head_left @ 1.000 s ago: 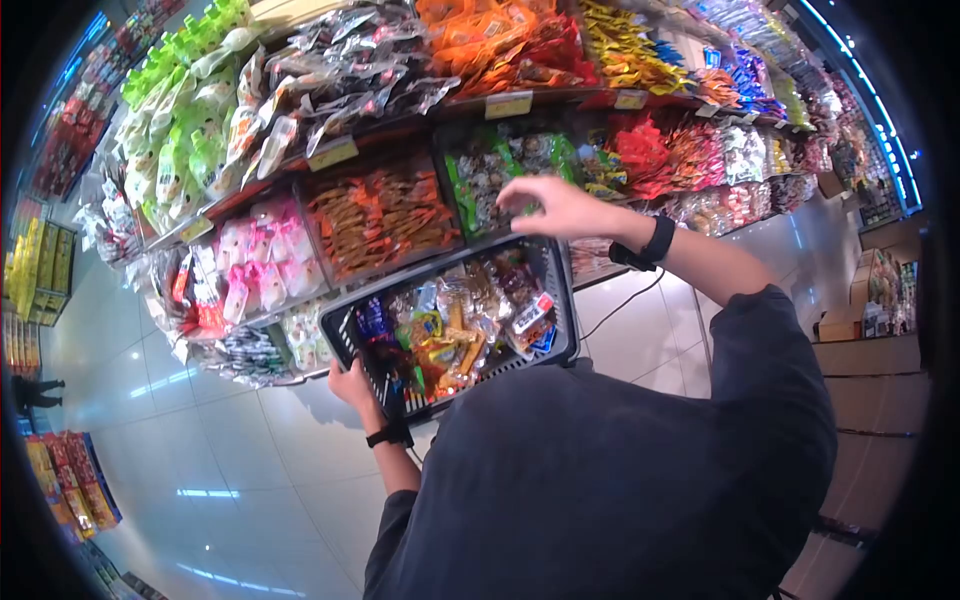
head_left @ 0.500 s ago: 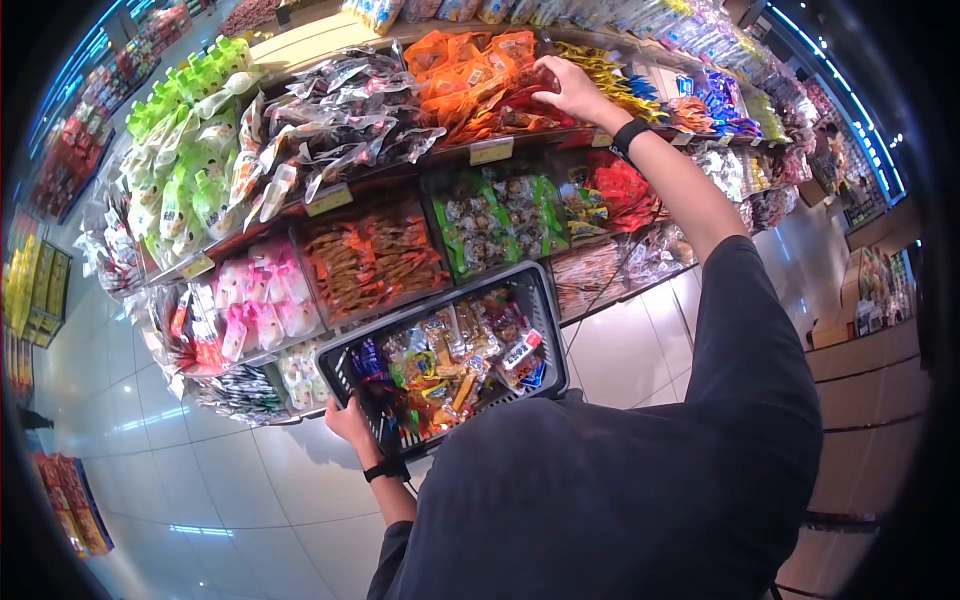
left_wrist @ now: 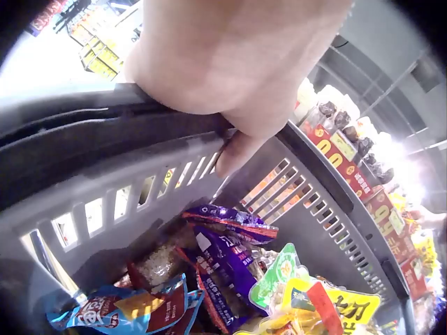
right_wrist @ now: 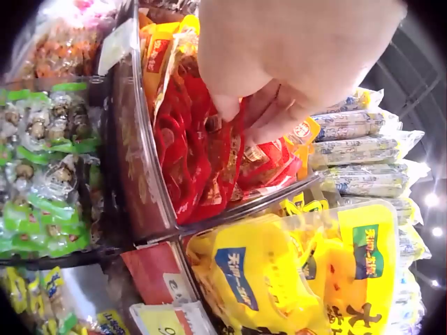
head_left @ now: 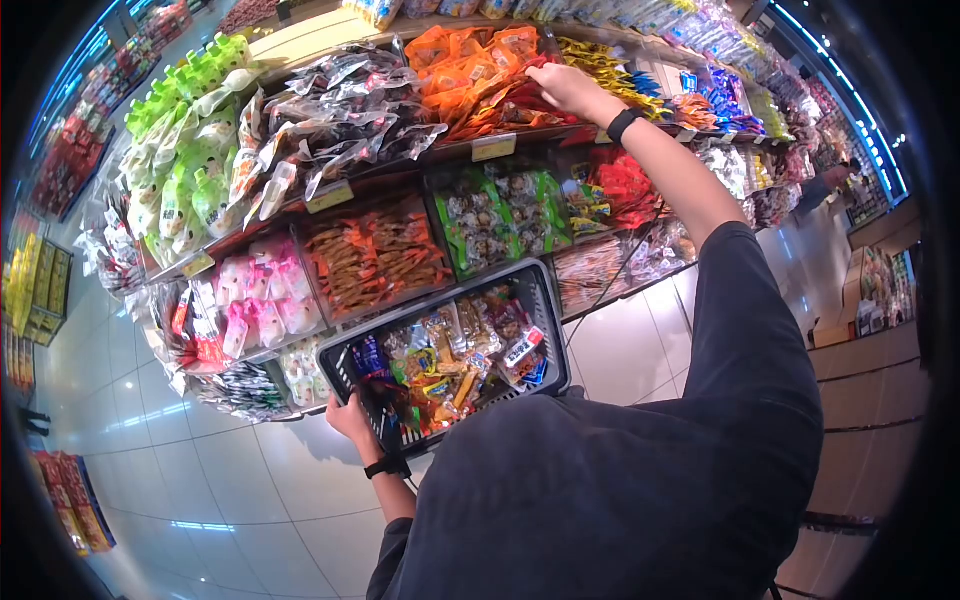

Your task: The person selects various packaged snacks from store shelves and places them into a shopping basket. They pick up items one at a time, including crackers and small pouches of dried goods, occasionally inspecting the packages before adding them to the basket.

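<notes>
My left hand (head_left: 347,415) grips the near left rim of a dark shopping basket (head_left: 556,320), thumb over the inner wall in the left wrist view. Inside the basket lie mixed snack packets, among them a purple packet (left_wrist: 225,262), a blue packet (left_wrist: 133,307) and a yellow packet (left_wrist: 328,307). My right hand (head_left: 575,92) reaches into an upper shelf bin. In the right wrist view its thumb and fingers pinch the edge of a red snack packet (right_wrist: 229,164), one of several packed upright there; part of it is hidden under the hand.
Left of the red packets are orange packets (head_left: 465,70); yellow packets (right_wrist: 244,269) fill the neighbouring bin. Below, bins hold green-edged packets (head_left: 500,215) and brown packets (head_left: 375,245). Clear dividers and a price-tag rail (head_left: 494,147) edge the shelf. Tiled floor (head_left: 230,480) lies left.
My right hand has risen from above the basket to the upper shelf, and its fingers have closed on a red packet. The left hand stays on the basket rim.
</notes>
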{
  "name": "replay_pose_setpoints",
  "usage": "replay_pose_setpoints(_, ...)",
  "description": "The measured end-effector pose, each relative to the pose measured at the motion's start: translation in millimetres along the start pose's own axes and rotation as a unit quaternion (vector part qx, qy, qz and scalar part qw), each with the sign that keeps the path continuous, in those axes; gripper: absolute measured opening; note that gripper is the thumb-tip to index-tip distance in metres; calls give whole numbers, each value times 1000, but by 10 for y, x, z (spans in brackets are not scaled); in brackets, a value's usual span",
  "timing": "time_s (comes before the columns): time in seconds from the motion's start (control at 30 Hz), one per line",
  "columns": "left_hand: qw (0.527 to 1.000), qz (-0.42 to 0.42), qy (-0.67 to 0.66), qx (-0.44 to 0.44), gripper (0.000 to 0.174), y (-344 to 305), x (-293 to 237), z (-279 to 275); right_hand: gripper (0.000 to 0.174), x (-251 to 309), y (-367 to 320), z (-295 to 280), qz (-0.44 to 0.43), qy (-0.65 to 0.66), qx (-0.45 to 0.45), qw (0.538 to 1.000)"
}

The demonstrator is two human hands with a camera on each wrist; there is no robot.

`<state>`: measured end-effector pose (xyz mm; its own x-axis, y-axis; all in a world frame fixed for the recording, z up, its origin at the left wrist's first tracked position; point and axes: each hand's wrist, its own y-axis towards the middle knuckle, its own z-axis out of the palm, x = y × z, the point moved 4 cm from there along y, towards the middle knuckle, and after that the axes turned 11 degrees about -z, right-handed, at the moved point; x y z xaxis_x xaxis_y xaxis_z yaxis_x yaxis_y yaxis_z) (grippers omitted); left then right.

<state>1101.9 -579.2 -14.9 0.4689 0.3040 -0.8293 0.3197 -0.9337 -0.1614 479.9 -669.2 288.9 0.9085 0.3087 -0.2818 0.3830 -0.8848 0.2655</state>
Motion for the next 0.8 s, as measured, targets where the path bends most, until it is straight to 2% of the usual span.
replay_pose_setpoints(0.1, 999, -18, -36, 8, 25, 21, 45, 16, 23, 5, 2, 50, 11, 2, 20, 1000)
replay_pose_setpoints(0.17, 999, -19, -24, 12, 26, 11, 36, 5, 16, -92, -22, 96, 66, 33, -10, 997)
replay_pose_setpoints(0.2, 1000, -18, -23, 12, 26, 14, 42, 5, 15, -157, -50, 136, 54, 21, -52, 997)
replay_pose_setpoints(0.23, 999, -19, -28, 13, 26, 21, 57, 14, 15, -163, -81, 120, 54, 22, -53, 997)
replay_pose_setpoints(0.3, 999, -20, -31, 13, 26, 28, 83, 18, 19, -219, -146, 78, 114, 36, -82, 989)
replay_pose_setpoints(0.37, 999, -8, -32, 1, 27, 22, 71, 14, 28, -319, -242, 41, 127, 32, -157, 979)
replay_pose_setpoints(0.43, 1000, -8, -18, -5, 27, 21, 41, 9, 27, -375, -291, 33, 117, 49, -217, 968)
replay_pose_setpoints(0.5, 1000, -7, -4, -8, 27, 14, 11, 3, 26, -398, -330, 36, 139, 60, -210, 966)
replay_pose_setpoints(0.57, 999, -18, -47, 13, 26, 4, 11, 14, 24, -433, -351, 31, 160, 70, -202, 964)
replay_pose_setpoints(0.63, 999, -15, -41, 10, 25, 17, 39, 24, 22, -452, -370, 27, 209, 111, -219, 947)
replay_pose_setpoints(0.67, 999, -11, -36, 7, 25, 23, 50, 19, 24, -476, -383, 34, 255, 126, -175, 943)
replay_pose_setpoints(0.8, 1000, 4, -5, 6, 21, 37, 75, 23, 25, -431, -401, 35, 252, 133, -197, 938)
